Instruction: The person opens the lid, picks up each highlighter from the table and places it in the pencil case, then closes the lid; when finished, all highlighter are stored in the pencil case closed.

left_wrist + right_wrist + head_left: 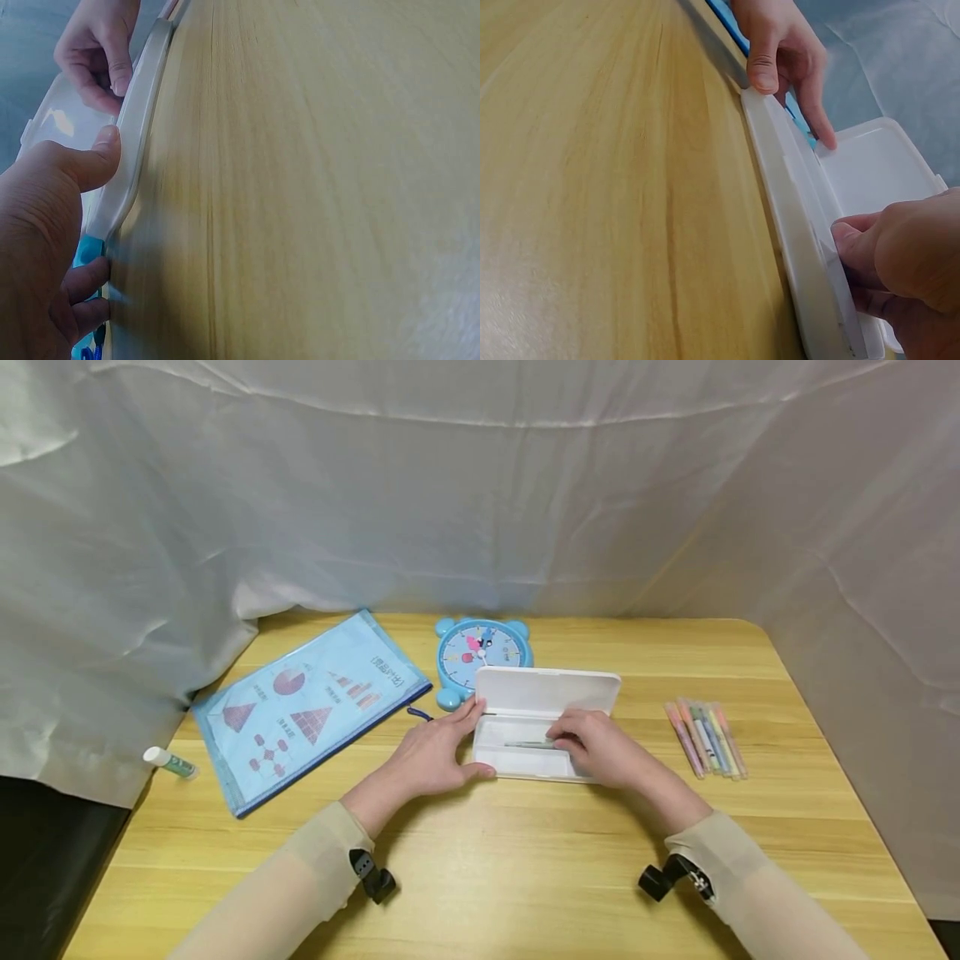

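Observation:
A white pencil case (522,765) lies on the table with its lid (547,691) raised. My left hand (435,752) grips the case's left end, thumb at the front edge and index finger by the lid. In the right wrist view, that thumb presses the case's corner and a finger touches the lid. My right hand (600,747) reaches into the case and pinches a slim grey stick-like thing (527,745), which lies lengthwise over the inner tray. Its right end is hidden under the fingers, and I cannot tell its exact kind.
Behind the case stands a blue toy clock (482,652). A blue zip document pouch (300,710) lies left, with a glue stick (171,762) beyond it. Several coloured markers (706,738) lie together at the right. A grey cloth (480,485) hangs along the table's back edge.

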Available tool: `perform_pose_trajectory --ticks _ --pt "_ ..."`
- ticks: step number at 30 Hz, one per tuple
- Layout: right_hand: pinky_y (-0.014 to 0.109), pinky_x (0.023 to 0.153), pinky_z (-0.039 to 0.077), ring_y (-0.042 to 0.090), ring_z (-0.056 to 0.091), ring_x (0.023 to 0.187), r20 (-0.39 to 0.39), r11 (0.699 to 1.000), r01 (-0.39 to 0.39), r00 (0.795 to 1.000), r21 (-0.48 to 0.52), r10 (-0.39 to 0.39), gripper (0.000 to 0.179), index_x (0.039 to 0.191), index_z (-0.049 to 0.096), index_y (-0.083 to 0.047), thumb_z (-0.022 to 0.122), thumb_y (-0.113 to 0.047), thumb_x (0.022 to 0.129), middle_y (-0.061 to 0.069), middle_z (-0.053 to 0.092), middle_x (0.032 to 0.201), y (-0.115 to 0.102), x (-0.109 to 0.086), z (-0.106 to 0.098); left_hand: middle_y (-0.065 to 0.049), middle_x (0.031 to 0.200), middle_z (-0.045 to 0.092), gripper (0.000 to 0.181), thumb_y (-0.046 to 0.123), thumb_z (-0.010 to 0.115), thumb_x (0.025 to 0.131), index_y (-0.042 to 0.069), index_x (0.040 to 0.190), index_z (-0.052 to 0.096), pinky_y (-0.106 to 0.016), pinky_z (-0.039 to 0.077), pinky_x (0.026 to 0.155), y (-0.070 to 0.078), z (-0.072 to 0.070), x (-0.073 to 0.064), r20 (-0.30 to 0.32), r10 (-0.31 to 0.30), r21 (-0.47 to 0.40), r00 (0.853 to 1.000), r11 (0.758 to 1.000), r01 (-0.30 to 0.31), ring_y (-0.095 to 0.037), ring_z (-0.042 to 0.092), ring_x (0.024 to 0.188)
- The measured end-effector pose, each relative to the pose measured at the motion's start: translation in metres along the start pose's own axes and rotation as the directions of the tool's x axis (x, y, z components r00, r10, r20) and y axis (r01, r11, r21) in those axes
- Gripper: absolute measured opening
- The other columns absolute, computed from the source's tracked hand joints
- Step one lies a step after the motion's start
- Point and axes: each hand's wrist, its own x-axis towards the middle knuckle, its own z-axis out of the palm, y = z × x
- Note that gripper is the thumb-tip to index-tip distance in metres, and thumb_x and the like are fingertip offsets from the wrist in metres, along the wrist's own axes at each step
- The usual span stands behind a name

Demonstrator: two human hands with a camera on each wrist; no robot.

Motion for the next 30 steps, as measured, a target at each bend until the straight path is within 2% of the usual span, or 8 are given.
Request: perform_pose_trajectory --ticks 10,14,19,23,27,30 --pt "0.043 0.088 0.058 0.022 0.069 0.098 -0.037 0.995 -0.014 0.999 0.097 0.017 0.016 0.112 0.077 0.003 0.073 0.003 0.097 0.008 0.071 0.103 -0.003 -0.010 -0.013 0.001 0.174 0.020 0.107 0.070 0.074 0.088 0.021 0.169 0.023 -0.044 0.054 0.086 -0.001 0.002 -0.001 0.000 0.004 -0.001 1.000 1.000 -0.004 -0.034 0.052 0.141" --pt "0.047 0.089 0.058 0.024 0.069 0.099 -0.075 0.995 -0.017 0.997 0.101 0.025 0.017 0.114 0.076 0.002 0.074 0.002 0.097 0.010 0.072 0.107 -0.005 -0.019 -0.024 0.002 0.174 0.019 0.108 0.070 0.074 0.088 0.023 0.169 0.022 -0.046 0.054 0.089 -0.001 0.002 -0.001 0.003 0.001 0.005 1.000 1.000 -0.001 -0.033 0.050 0.143" --pt "0.048 0.088 0.057 0.024 0.069 0.100 -0.140 0.998 -0.022 0.990 0.064 0.031 0.019 0.115 0.077 -0.001 0.076 0.001 0.096 0.010 0.074 0.110 -0.006 -0.034 -0.040 0.001 0.174 0.019 0.108 0.070 0.074 0.088 0.022 0.169 0.022 -0.047 0.054 0.091 -0.001 0.002 -0.001 0.006 0.001 0.004 1.000 1.000 -0.001 -0.034 0.050 0.143" --pt "0.047 0.082 0.058 0.023 0.070 0.097 -0.215 1.000 -0.002 0.977 0.012 0.005 0.022 0.114 0.077 -0.003 0.078 0.003 0.093 0.008 0.076 0.111 -0.005 -0.047 -0.052 0.000 0.173 0.021 0.108 0.070 0.074 0.088 0.021 0.169 0.023 -0.046 0.054 0.091 -0.002 0.003 -0.001 -0.001 0.005 0.008 1.000 1.000 -0.005 -0.034 0.050 0.143" --pt "0.039 0.077 0.055 0.021 0.071 0.092 -0.300 0.997 0.014 0.953 -0.070 -0.034 0.023 0.111 0.079 -0.006 0.081 0.004 0.090 0.004 0.078 0.109 0.000 -0.061 -0.064 -0.001 0.173 0.022 0.108 0.069 0.074 0.088 0.019 0.169 0.024 -0.046 0.054 0.089 -0.002 0.003 -0.001 -0.012 0.014 0.006 1.000 1.000 -0.014 -0.034 0.051 0.142" --pt "0.028 0.071 0.051 0.017 0.069 0.088 -0.338 0.996 -0.009 0.941 -0.092 -0.022 0.024 0.110 0.079 -0.007 0.083 0.004 0.088 0.002 0.077 0.105 0.005 -0.072 -0.072 -0.001 0.173 0.021 0.108 0.069 0.074 0.088 0.019 0.169 0.024 -0.047 0.054 0.089 -0.002 0.003 -0.001 -0.013 0.018 0.007 1.000 1.000 -0.018 -0.035 0.050 0.142"
